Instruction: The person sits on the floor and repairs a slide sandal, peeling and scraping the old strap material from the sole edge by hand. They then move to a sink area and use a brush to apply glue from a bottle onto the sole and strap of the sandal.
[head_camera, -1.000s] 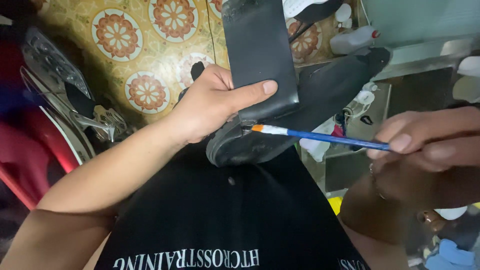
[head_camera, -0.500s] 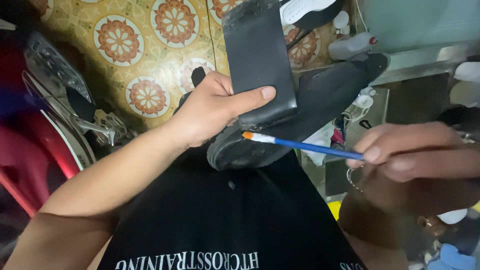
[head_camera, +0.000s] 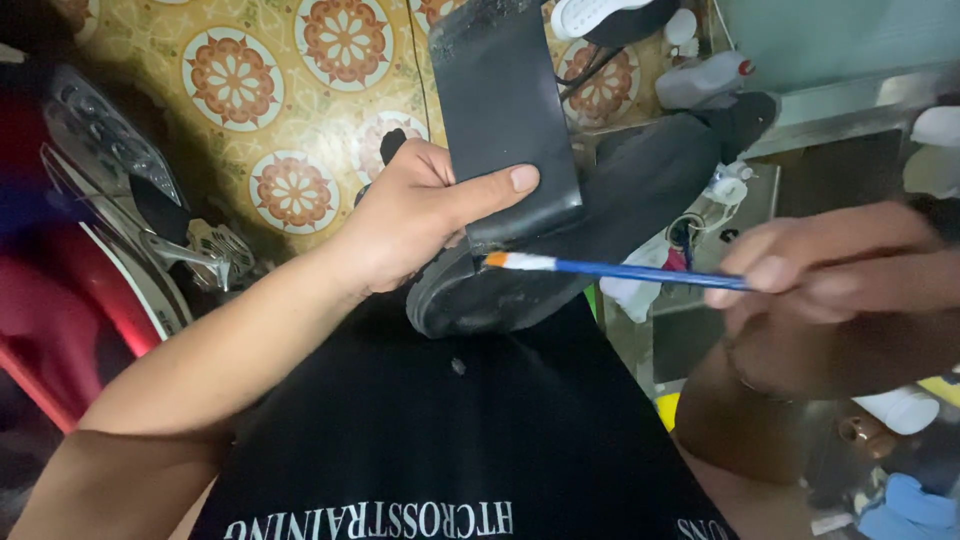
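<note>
Black shoe is being held sole-up over the lap | left hand grip is being closed around it | blue brush is being pinched by right hand, its tip touching the sole edge just below the left thumb

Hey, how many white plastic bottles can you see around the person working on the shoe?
2. One white bottle lies on the tiled floor at top right; another sits low at right, below the right hand. Others may be hidden.
</note>
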